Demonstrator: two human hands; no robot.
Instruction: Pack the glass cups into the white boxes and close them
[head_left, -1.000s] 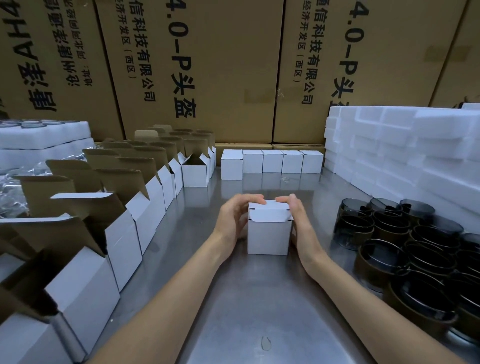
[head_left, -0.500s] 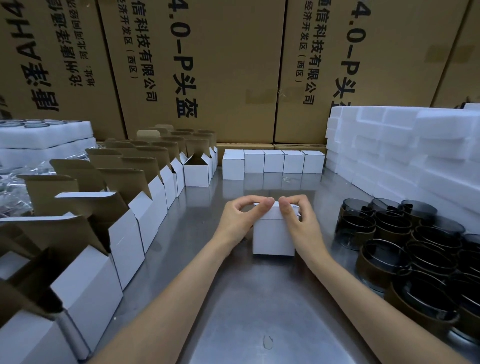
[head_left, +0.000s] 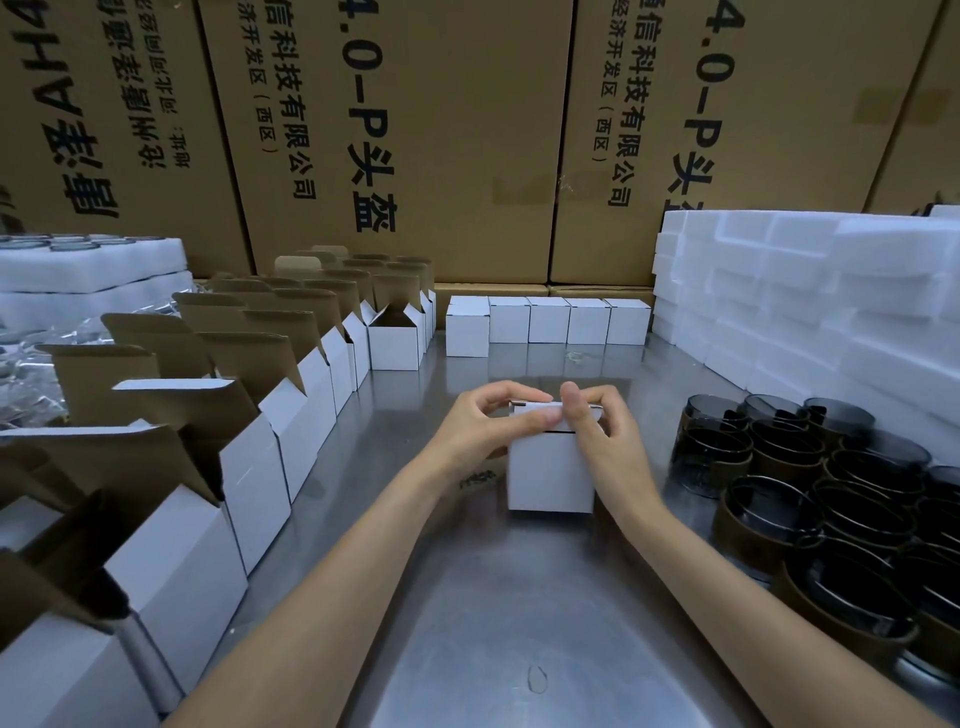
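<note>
— Where was the white box (head_left: 550, 475) in relation to the hands?

— It stood upright on the steel table (head_left: 519, 613), in the middle, directly between the two hands. The left hand (head_left: 485, 428) curled over its top left corner, thumb and fingers pinching the lid flap (head_left: 537, 414). The right hand (head_left: 605, 441) gripped the top right side, its thumb pressed onto the same flap from the front. Neither hand was spread; both had their fingers bent round the box's upper edge.

— How did the box look?

— Plain white card, a small upright cube. The lid was folded down but not fully tucked: a dark slit showed beneath the flap along the front.

— What lay around it?

— To the left ran a row of open boxes (head_left: 270, 467) with brown inner flaps standing up, reaching from the near edge towards the back. At the back stood a line of closed boxes (head_left: 545, 319), well apart from the hands. To the right, dark glass cups (head_left: 779, 467) were crowded together near the right forearm, with stacked white foam blocks (head_left: 805, 291) behind them. Bare steel lay in front of the box and between it and the closed row. Big cardboard cartons (head_left: 415, 130) walled the rear.
</note>
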